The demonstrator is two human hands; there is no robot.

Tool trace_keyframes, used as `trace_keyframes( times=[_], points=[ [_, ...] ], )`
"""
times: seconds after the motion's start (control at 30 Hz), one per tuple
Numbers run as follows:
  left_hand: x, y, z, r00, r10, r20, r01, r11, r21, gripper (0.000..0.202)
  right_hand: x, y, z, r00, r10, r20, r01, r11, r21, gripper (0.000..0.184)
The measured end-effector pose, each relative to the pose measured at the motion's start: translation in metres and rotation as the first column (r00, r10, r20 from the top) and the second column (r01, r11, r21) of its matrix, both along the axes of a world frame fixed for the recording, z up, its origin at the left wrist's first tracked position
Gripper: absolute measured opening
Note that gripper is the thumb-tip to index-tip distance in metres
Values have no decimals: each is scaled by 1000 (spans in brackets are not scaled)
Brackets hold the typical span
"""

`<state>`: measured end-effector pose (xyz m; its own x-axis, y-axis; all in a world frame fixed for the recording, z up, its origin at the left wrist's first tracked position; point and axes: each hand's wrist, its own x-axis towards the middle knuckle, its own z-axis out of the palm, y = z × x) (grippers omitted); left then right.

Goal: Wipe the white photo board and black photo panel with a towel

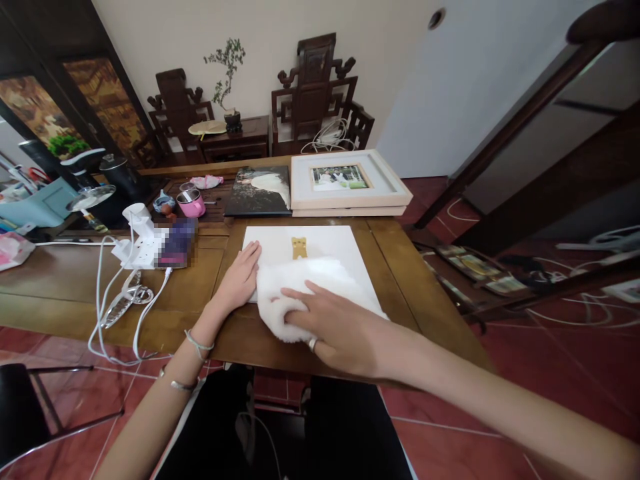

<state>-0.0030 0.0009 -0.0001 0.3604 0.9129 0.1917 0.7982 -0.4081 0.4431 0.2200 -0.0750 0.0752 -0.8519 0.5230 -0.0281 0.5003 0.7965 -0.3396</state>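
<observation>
A white flat board [340, 250] with a small gold tab [299, 247] lies face down on the wooden table [65, 287]. My left hand [241, 277] rests flat on the board's left edge, fingers stretched out. My right hand [333, 323] presses a fluffy white cloth [300, 280] onto the board's near part, fingers gripping the cloth's near side. A ring shows on one right finger, and bracelets circle my left wrist.
Two white picture frames [350, 187] and a dark photo album [259, 191] lie at the table's far side. A white power strip with cables [137, 250], a pink cup [191, 203] and clutter sit left. Carved dark chairs [315, 93] stand behind. A dark railing [525, 113] runs at right.
</observation>
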Motion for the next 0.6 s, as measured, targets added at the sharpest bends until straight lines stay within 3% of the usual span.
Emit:
trace_keyframes(
  times=[0.1, 0.2, 0.3, 0.4, 0.47, 0.6],
  points=[
    [0, 1, -2, 1000, 4, -8, -4, 1000, 1, 51, 3, 23, -3, 994, -112, 17, 112, 993, 28, 41],
    [0, 1, -3, 1000, 3, 29, -3, 1000, 3, 50, -3, 58, -13, 973, -228, 41, 220, 965, 143, 42],
    [0, -1, -1, 993, 7, 122, -10, 1000, 20, 49, -18, 88, -21, 951, -307, 22, 294, 927, 231, 42],
    [0, -4, 4, 965, 5, 261, -26, 997, 78, 49, -37, 97, -25, 935, -355, 1, 343, 903, 258, 42],
    [-2, -5, 7, 940, 7, 342, -52, 991, 123, 48, -47, 89, -26, 950, -311, 3, 299, 917, 262, 43],
    [-3, -6, 9, 902, 28, 432, -111, 979, 169, 52, -48, 52, -24, 998, -63, 12, 58, 965, 257, 42]
  ],
)
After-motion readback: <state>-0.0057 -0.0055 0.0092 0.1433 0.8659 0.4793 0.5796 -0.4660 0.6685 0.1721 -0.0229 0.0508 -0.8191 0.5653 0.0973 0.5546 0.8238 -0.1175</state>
